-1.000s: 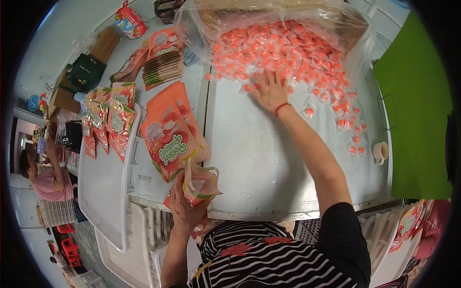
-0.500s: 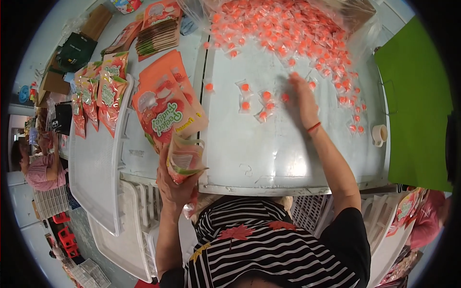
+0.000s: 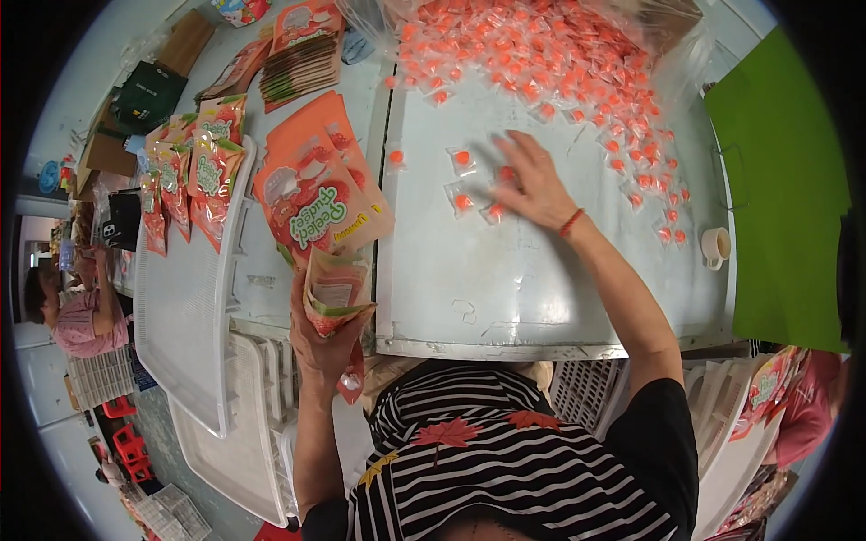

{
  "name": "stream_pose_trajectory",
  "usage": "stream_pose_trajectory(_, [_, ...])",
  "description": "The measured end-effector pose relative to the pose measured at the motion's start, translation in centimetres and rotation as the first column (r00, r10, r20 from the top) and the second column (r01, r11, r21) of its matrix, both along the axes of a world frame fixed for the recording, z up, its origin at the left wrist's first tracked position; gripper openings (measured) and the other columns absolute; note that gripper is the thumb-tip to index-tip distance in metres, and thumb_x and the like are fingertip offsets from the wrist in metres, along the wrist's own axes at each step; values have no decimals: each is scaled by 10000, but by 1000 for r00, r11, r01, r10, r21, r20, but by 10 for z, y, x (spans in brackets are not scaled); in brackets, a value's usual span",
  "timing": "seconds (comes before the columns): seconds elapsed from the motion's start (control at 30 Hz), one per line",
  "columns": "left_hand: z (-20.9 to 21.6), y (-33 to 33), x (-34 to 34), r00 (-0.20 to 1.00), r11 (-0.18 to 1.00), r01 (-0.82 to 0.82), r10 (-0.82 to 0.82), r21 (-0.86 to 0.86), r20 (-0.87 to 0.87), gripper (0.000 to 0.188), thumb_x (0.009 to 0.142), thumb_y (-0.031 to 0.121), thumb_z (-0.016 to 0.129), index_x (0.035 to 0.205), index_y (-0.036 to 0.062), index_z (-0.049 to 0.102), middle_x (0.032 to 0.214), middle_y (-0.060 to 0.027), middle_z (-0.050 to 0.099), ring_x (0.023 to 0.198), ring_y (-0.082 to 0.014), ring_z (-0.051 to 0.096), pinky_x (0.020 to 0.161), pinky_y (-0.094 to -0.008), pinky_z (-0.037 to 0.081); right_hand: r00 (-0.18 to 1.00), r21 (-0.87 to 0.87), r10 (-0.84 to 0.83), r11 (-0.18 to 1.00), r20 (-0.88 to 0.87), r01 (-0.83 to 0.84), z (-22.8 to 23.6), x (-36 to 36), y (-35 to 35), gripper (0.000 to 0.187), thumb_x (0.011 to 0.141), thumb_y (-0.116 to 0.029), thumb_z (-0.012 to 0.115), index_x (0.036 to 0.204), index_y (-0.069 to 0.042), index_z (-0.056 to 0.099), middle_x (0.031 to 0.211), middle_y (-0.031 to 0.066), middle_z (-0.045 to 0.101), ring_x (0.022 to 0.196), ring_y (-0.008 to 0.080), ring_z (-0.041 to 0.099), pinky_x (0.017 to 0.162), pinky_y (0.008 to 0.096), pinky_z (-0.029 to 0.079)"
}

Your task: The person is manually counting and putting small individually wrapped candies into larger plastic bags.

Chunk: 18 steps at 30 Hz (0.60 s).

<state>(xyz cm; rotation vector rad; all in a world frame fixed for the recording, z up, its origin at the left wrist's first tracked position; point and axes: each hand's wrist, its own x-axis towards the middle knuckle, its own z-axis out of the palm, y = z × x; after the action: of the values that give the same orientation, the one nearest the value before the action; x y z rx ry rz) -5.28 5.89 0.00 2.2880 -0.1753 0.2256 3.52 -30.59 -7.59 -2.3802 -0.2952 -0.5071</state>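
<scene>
Near the front edge of the table, my left hand point(image 3: 317, 350) is wrapped round a pink and green candy pouch point(image 3: 337, 290) whose top gapes upward. My right hand point(image 3: 538, 187) is over the pale tabletop, palm down with fingers and thumb spread. Partly under its fingertips are a few wrapped candies, red-orange in clear wrappers; one candy point(image 3: 493, 213) shows by the thumb. Just left of that hand lie more single candies point(image 3: 462, 200). Beside my left hand, flat pouches point(image 3: 311, 194) lie fanned out on the left table.
A large heap of wrapped candies point(image 3: 541, 54) spills from a clear bag at the back. Filled pouches point(image 3: 215, 176) stand on a white tray point(image 3: 180, 298) at left. A pouch stack point(image 3: 298, 72) sits behind. At right are a cup point(image 3: 715, 246) and green panel point(image 3: 780, 198). Another person point(image 3: 90, 316) is far left.
My right hand has moved left and slightly nearer, from beside the candy heap to over the loose candies. The left hand still holds the pouch, shifted slightly left.
</scene>
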Motion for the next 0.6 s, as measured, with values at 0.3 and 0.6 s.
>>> stream_pose_trajectory(0.3, [-6,6,-6,1000,1000,5,-5,-9,20,934,620,66,829,1390,-5,305,1218,-182,567,1041,-250,597,888,-349,490,989,-371,148,918,-19,-144,-4,-8,67,449,852,-452,586,1154,-121,589,1301,96,493,1247,372,390,1005,571,297])
stream_pose_trajectory(0.6, [5,9,1,1000,998,8,-8,-61,8,911,625,145,865,1360,0,348,1218,-180,558,1038,-267,602,868,-343,496,958,669,141,740,-251,66,22,-43,29,441,988,-372,385,1264,-56,522,1286,86,540,1214,217,480,1027,373,338])
